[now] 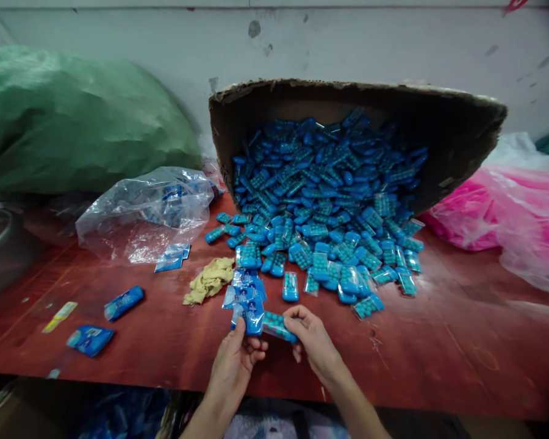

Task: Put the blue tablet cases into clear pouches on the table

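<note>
My left hand [231,363] pinches a blue printed sleeve [251,318] between thumb and fingers. In my right hand [315,338] is a small clear case of turquoise pellets [277,324] with a blue end, tilted sideways. The case's left end meets the sleeve's right edge; whether it is partly inside, I cannot tell. More flat blue sleeves [241,280] lie overlapped just beyond my left hand. One similar case [290,286] stands apart on the table, in front of a large spilled heap of cases [324,244].
A cardboard box [466,134] on its side spills the cases onto the red table [443,360]. To the left are a clear plastic bag [141,213], a crumpled yellow cloth [210,279], two blue packs [90,339] and a green sack [82,122]. Pink bags [476,207] lie right.
</note>
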`<action>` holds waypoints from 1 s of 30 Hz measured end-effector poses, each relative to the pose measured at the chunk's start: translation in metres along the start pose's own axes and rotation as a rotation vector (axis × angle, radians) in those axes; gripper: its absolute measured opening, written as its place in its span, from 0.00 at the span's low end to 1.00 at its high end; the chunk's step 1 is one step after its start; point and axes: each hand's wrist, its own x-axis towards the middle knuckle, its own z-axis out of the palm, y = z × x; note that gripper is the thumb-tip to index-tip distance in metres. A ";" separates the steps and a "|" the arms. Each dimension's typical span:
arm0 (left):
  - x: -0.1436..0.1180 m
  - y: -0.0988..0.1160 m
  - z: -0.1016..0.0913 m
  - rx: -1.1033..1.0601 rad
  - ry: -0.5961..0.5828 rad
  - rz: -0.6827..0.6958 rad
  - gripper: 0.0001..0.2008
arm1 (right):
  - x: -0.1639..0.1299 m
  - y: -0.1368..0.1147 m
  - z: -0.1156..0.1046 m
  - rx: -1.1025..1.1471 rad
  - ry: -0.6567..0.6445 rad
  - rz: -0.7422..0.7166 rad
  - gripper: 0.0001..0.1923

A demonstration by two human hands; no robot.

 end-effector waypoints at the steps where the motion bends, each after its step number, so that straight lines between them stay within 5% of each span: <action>1: 0.000 0.000 0.000 0.007 -0.009 0.010 0.14 | 0.001 0.000 0.000 -0.013 0.007 -0.003 0.13; 12: -0.001 0.005 0.001 0.026 -0.007 0.085 0.17 | -0.004 0.000 0.012 -0.107 0.093 -0.039 0.14; 30: 0.000 0.010 -0.006 0.090 0.072 0.174 0.16 | -0.006 0.003 0.011 -0.179 0.047 -0.099 0.11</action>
